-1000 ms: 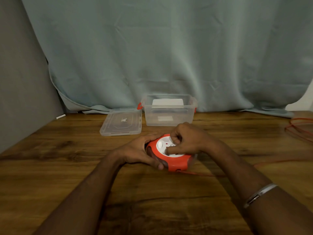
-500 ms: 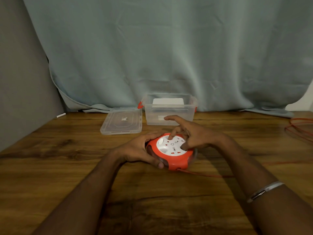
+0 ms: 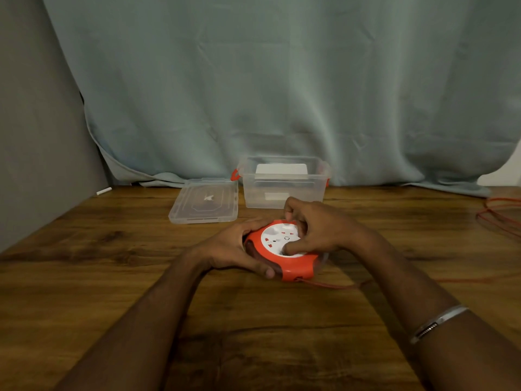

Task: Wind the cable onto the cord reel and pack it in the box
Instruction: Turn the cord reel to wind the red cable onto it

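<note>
Both of your hands are working the cord reel (image 3: pixel 284 255) at table centre: your left hand (image 3: pixel 234 249) is gripping its nine o'clock rim, your right hand (image 3: pixel 315 230) is curling onto its white face. Cable (image 3: pixel 338 286) is trailing toward three o'clock; the box (image 3: pixel 282 190) is sitting open at twelve.

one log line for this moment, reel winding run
step: winding | left hand: grips cord reel rim | right hand: fingers on white hub | cable: loose at right | box: open
</note>
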### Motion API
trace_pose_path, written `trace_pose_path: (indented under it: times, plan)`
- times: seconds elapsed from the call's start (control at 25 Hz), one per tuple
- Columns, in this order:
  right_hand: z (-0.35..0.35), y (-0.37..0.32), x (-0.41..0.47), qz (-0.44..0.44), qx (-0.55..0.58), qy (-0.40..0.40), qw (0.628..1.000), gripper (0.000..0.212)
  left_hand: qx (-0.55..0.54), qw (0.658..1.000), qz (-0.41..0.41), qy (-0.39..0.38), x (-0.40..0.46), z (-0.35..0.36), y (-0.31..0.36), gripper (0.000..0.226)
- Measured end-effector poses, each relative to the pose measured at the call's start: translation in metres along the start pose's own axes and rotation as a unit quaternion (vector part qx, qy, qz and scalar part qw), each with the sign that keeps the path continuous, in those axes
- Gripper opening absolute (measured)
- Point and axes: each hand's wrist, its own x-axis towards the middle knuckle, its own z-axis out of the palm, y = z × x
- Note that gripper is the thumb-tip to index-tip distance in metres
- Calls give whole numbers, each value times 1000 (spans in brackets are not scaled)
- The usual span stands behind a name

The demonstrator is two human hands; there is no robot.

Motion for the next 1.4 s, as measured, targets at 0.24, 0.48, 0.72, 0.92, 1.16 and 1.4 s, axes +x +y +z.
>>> trace_pose_path:
  times: [0.24, 0.48, 0.72, 0.92, 1.16, 1.4]
  plan:
    - [6, -12, 3, 14, -54, 48, 997, 46, 0, 1000, -1, 0, 1, 0, 0, 126]
    - [-8, -2, 0, -43, 141, -55, 988, 84, -17, 1000, 14, -4, 1, 0, 1, 118]
    - [-22, 10, -3, -51, 132, -131, 981, 113, -14, 1000, 6, -22, 2, 0, 1, 113]
    - [-17, 20, -1, -50, 142, -114, 982, 115, -25, 999, 2, -29, 1, 0, 1, 118]
    - [-8, 8, -1, -20, 72, -38, 997, 74, -16, 1000, -6, -14, 1, 0, 3, 114]
    - [8, -11, 5, 3, -25, 21, 999, 40, -24, 1000, -10, -10, -1, -2, 2, 132]
